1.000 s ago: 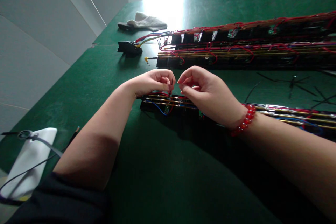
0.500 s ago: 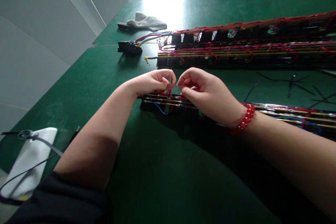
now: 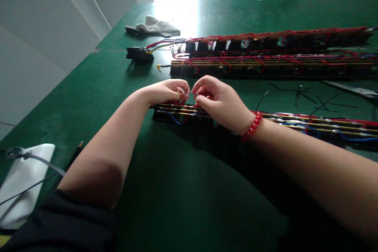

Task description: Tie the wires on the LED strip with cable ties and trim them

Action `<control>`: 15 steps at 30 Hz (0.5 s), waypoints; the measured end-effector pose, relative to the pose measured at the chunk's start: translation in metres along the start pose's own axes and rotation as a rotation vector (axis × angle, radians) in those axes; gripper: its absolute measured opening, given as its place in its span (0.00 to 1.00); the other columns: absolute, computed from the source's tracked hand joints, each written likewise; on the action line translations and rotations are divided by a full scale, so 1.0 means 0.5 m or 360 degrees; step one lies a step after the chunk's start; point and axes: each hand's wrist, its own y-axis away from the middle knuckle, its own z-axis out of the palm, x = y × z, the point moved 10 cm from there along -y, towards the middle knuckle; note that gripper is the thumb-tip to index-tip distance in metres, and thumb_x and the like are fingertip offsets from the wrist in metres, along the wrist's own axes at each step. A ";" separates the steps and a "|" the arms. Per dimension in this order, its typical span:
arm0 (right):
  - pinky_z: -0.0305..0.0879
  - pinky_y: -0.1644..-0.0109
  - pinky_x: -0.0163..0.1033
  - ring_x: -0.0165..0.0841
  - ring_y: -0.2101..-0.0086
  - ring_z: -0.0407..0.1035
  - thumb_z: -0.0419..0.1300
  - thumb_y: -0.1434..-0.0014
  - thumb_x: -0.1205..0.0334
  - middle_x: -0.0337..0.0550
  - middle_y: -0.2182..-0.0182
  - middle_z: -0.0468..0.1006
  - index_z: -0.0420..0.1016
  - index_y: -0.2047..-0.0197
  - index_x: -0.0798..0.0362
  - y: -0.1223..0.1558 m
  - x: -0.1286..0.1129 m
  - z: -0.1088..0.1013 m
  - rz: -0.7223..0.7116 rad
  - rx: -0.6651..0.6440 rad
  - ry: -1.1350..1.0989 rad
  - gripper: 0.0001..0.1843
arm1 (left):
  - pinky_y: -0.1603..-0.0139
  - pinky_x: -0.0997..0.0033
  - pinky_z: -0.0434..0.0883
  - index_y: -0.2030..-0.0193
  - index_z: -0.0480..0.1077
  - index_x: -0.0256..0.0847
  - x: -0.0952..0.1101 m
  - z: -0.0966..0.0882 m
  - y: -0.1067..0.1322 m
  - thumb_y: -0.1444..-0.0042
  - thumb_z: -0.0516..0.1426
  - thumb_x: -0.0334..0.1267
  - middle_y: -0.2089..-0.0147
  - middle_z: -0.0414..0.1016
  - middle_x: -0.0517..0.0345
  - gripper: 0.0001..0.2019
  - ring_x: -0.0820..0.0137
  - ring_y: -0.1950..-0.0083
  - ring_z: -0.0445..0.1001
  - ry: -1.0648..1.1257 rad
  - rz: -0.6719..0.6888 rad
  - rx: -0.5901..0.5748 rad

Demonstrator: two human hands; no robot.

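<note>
My left hand (image 3: pixel 169 91) is closed in a pinch above the left end of a long black rail (image 3: pixel 161 115) strung with brass rods and red and blue wires. A thin dark strip, apparently a cable tie (image 3: pixel 185 96), stands between its thumb and fingers. Close beside it, my right hand (image 3: pixel 220 98), a red bead bracelet at the wrist, has thumb and forefinger pinched together just over the same rail. Whatever those fingertips hold is too small to make out. The right forearm passes over part of the rail and hides it.
Behind lie two more wired rails (image 3: pixel 260 71), with a black connector (image 3: pixel 138 53) on wires at the left end. Loose black strips (image 3: pixel 301 92) and a long pointed tool (image 3: pixel 351 88) lie to the right. A grey cloth (image 3: pixel 159 27) rests far back; a white object (image 3: pixel 29 185) sits lower left.
The view has shifted slightly, so everything appears a little further left. Both hands keep their pinches over the same spot; the dark strip shows less clearly between the left fingers.
</note>
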 end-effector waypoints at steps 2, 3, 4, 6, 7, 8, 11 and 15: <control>0.58 0.65 0.36 0.27 0.71 0.63 0.57 0.44 0.69 0.35 0.72 0.71 0.70 0.63 0.52 0.001 -0.003 0.005 -0.0027 -0.0004 0.0013 0.05 | 0.70 0.78 0.60 0.65 0.70 0.39 -0.009 -0.004 -0.001 0.51 0.65 0.38 0.71 0.68 0.64 0.10 0.78 0.70 0.66 0.0008 -0.0025 0.0008; 0.58 0.64 0.36 0.27 0.71 0.63 0.57 0.44 0.69 0.34 0.72 0.70 0.70 0.63 0.52 0.001 -0.006 0.009 -0.0051 -0.0013 0.0033 0.05 | 0.69 0.78 0.62 0.65 0.70 0.39 -0.012 -0.004 -0.001 0.51 0.65 0.39 0.69 0.70 0.63 0.11 0.77 0.69 0.67 0.0017 -0.0040 0.0008; 0.58 0.64 0.36 0.27 0.71 0.63 0.56 0.43 0.69 0.34 0.72 0.70 0.70 0.63 0.52 0.002 -0.009 0.013 -0.0077 -0.0020 0.0063 0.05 | 0.68 0.78 0.64 0.64 0.71 0.39 -0.016 -0.003 -0.001 0.52 0.65 0.40 0.68 0.71 0.62 0.11 0.76 0.68 0.68 0.0024 -0.0062 0.0007; 0.58 0.63 0.36 0.28 0.69 0.64 0.56 0.42 0.68 0.36 0.70 0.71 0.70 0.63 0.53 0.001 -0.015 0.026 -0.0125 -0.0064 0.0176 0.03 | 0.65 0.77 0.67 0.63 0.72 0.39 -0.021 0.002 0.000 0.53 0.65 0.40 0.65 0.74 0.60 0.12 0.74 0.65 0.71 0.0029 -0.0108 0.0000; 0.57 0.62 0.36 0.28 0.69 0.64 0.56 0.41 0.68 0.37 0.70 0.71 0.70 0.64 0.53 0.001 -0.017 0.032 -0.0142 -0.0074 0.0248 0.03 | 0.63 0.76 0.69 0.62 0.73 0.39 -0.022 0.006 0.002 0.54 0.65 0.40 0.64 0.75 0.60 0.13 0.73 0.64 0.73 0.0032 -0.0130 -0.0009; 0.57 0.62 0.36 0.28 0.68 0.63 0.57 0.41 0.68 0.37 0.70 0.71 0.70 0.64 0.53 0.000 -0.020 0.037 -0.0156 -0.0082 0.0306 0.02 | 0.61 0.76 0.70 0.60 0.73 0.39 -0.023 0.009 0.003 0.55 0.65 0.39 0.62 0.76 0.60 0.14 0.72 0.62 0.74 0.0038 -0.0149 -0.0017; 0.56 0.62 0.36 0.28 0.69 0.62 0.57 0.40 0.68 0.35 0.71 0.69 0.68 0.65 0.53 -0.003 -0.018 0.049 -0.0126 -0.0133 0.0351 0.02 | 0.57 0.75 0.73 0.56 0.74 0.42 -0.023 0.017 0.009 0.55 0.66 0.39 0.58 0.79 0.60 0.17 0.69 0.57 0.76 0.0039 -0.0179 -0.0021; 0.58 0.62 0.35 0.28 0.68 0.63 0.57 0.37 0.66 0.36 0.70 0.70 0.68 0.64 0.53 -0.002 -0.027 0.054 -0.0136 -0.0223 0.0443 0.02 | 0.52 0.75 0.74 0.54 0.76 0.44 -0.020 0.013 0.016 0.54 0.68 0.42 0.53 0.81 0.60 0.19 0.67 0.52 0.76 -0.0044 -0.0180 0.0034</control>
